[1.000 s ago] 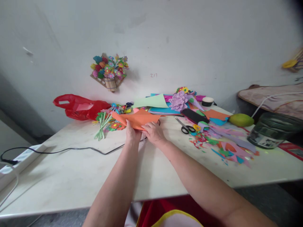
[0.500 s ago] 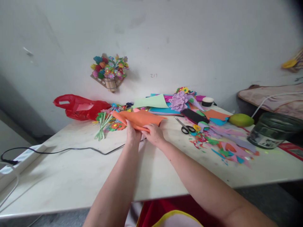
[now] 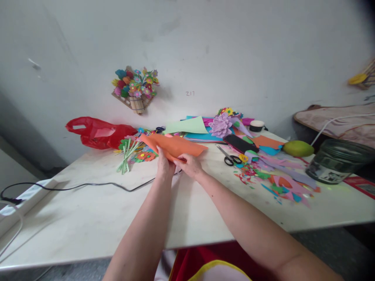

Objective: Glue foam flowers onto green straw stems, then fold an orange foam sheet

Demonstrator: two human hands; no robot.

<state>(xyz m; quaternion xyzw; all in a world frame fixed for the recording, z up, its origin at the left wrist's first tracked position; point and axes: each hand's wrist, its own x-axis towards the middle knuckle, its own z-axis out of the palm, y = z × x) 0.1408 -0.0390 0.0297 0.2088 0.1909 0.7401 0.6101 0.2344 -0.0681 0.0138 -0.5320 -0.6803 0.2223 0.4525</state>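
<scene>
An orange craft sheet (image 3: 178, 145) is held up above the table, its left side bent over. My left hand (image 3: 165, 164) grips its near edge, thumb on top and the other fingers mostly hidden. Close beside it, my right hand (image 3: 190, 165) is closed on the same edge, with its fingertips curled at the sheet. Behind the sheet lie a pale green sheet (image 3: 187, 125) and orange flower cut-outs (image 3: 145, 156). A bundle of pale green sticks (image 3: 126, 157) rests to the left. Black-handled scissors (image 3: 230, 158) lie to the right.
Colourful scraps (image 3: 284, 187) cover the table's right side, near a glass jar (image 3: 336, 164) and a green mango-like fruit (image 3: 299, 148). A red plastic bag (image 3: 101, 134) sits at the back left. A black cable (image 3: 102, 184) crosses to a power strip (image 3: 32, 199). A purple flower (image 3: 222, 125) stands behind.
The orange sheet has tilted a little, and its right corner sits slightly lower. Both hands keep their grip and have barely shifted.
</scene>
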